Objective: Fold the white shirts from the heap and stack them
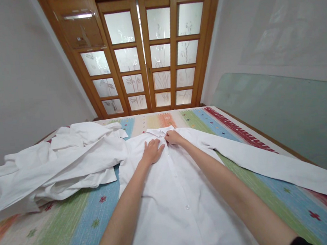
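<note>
A white button-up shirt (167, 208) lies front side up, its collar (161, 131) at the far end and its button placket running toward me. My left hand (153, 151) rests flat on the chest just below the collar, thumb out to the side and fingers extended. Beside it, my right hand (173, 137) has its fingers closed on the shirt's front edge at the top of the placket. Whether a button is between those fingers is hidden. One sleeve (268, 161) stretches out to the right.
More white garments (58, 162) lie in a loose heap on the left, against the shirt's side. Underneath is a striped, multicoloured cover (83, 222). A pale green panel (283, 112) stands along the right wall. Wooden doors with glass panes (144, 54) close off the far end.
</note>
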### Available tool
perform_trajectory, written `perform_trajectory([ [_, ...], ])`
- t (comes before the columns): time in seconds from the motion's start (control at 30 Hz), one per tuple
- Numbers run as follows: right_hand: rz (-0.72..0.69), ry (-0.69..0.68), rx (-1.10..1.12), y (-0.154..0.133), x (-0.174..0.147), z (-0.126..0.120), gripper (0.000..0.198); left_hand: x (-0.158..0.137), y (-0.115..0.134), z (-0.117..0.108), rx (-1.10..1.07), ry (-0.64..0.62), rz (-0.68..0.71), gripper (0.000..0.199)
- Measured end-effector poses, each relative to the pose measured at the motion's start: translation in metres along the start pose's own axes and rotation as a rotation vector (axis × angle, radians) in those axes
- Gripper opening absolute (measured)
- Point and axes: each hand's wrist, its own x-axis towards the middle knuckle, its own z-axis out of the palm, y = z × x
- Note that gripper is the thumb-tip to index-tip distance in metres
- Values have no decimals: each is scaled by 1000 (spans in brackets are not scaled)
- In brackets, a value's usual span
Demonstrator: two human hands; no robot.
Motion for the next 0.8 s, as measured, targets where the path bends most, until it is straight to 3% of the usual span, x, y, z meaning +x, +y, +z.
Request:
perform_trajectory([
  [0.17,59,-89,158,7,-3,-8,20,0,-4,4,-36,-5,4,30],
  [0.4,170,-16,194,16,-10,-19,23,1,6,-3,145,-154,-42,47],
  [0.47,143,-15,116,11,-17,-19,17,1,9,-6,202,-190,-52,53],
  [0.63,47,-109,-292,-9,-51,-18,35,-2,15,-9,238,-190,-75,54],
  [0.8,-143,46,-520,-23,-97,-21,51,-12,24,-9,288,-115,-32,41],
])
